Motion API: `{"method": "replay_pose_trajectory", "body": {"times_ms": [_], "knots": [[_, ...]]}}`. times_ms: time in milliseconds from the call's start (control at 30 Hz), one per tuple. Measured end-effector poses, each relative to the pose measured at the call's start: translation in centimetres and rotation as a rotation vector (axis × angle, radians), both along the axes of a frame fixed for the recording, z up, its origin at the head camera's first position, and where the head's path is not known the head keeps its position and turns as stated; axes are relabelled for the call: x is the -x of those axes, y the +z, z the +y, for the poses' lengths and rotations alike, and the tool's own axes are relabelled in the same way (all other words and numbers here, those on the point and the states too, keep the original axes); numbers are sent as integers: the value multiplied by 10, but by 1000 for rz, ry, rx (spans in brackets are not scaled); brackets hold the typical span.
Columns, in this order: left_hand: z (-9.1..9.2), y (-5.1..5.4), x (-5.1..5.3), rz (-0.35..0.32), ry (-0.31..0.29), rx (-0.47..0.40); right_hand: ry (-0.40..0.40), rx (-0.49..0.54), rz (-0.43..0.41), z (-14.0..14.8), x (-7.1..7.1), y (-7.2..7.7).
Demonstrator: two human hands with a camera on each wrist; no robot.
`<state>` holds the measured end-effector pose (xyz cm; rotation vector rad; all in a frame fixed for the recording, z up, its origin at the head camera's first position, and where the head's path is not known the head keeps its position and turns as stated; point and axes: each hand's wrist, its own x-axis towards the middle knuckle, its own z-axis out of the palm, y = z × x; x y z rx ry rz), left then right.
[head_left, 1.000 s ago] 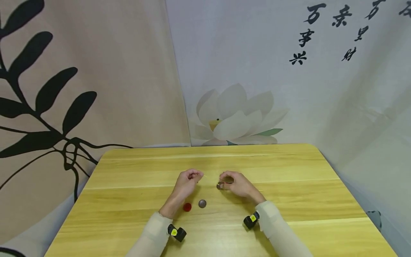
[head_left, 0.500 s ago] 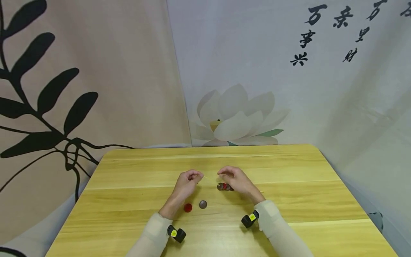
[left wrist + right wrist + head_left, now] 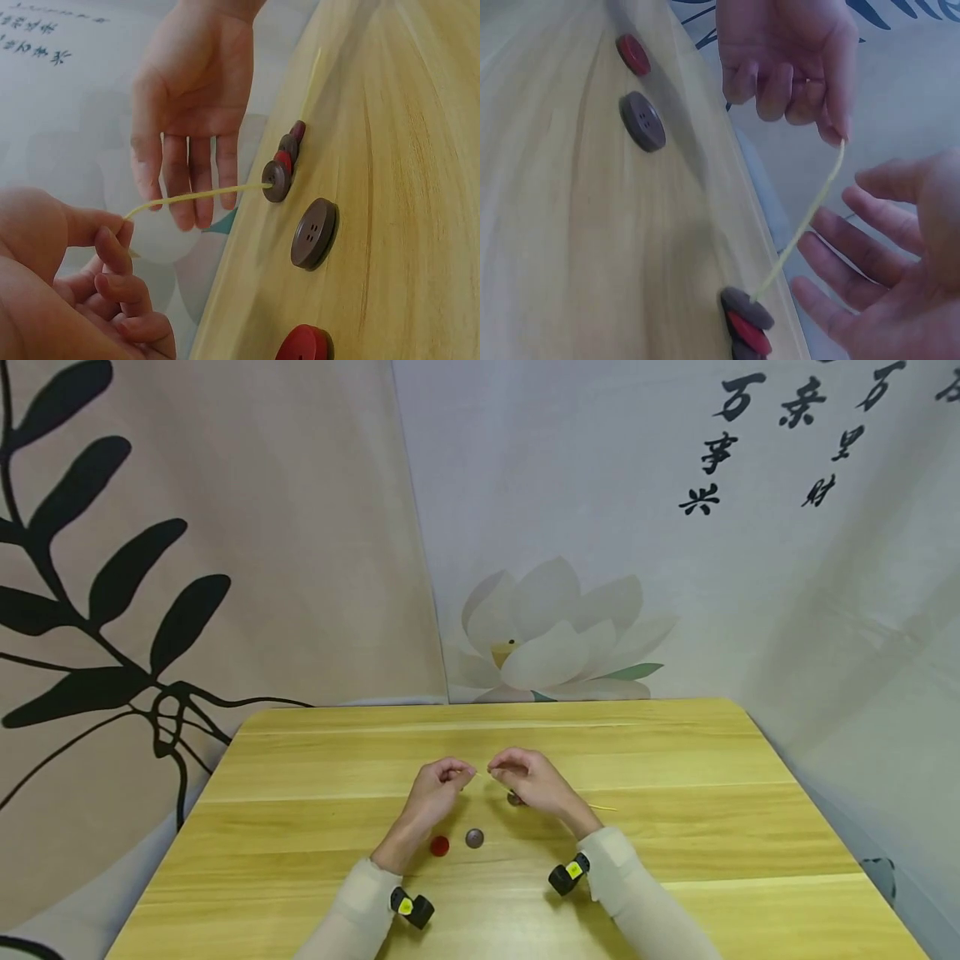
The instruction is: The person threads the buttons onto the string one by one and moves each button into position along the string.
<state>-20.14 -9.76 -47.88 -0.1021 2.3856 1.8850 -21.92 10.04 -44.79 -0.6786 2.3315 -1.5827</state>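
Take the loose brown button (image 3: 474, 838) as your landmark: it lies flat on the bench (image 3: 300, 852), showing four holes to your left wrist camera. Your left hand (image 3: 442, 781) is beyond it and a little to its left, its grip clamped on the yellow string (image 3: 196, 195), pinched between thumb and fingertips. Your right hand (image 3: 536, 781) is beyond that same button and to its right; its grip is apart, the fingers spaced and loosely extended near the string, and you cannot tell from these views whether they touch it. The row of strung buttons (image 3: 276, 181) rests on the bench, beyond the loose brown button and to its right, partly under your right hand in the head view. What the holes hold is the string: it comes out of a hole in the brown button at the end toward your left hand and rises slanting to your pinch. Behind that end button come a red, a brown and a dark red one, all tilted and packed face against face. Past the row, well to the right of the landmark, a tail of string lies along the bench. The loose red button (image 3: 439, 846) is near the landmark, on its left and apart from it. Far beyond the landmark hangs a pale cloth (image 3: 720, 602) with a printed lotus.
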Motion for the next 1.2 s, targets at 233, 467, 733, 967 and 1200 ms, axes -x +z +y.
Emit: {"method": "replay_pose_trajectory", "body": {"times_ms": [233,467,733,967,1200], "knots": [[-1,1,1,2,4,-9,21,1,17,-9,1,-3],[-1,0,0,6,9,2,10,-10,36,-13,14,-34],[-3,-1,0,11,8,1,16,-37,31,-13,15,-37],[-4,-1,0,25,3,6,-11,-37,22,-13,15,-39],[-4,-3,1,19,0,3,-46,-36,29,-11,14,-38]]}}
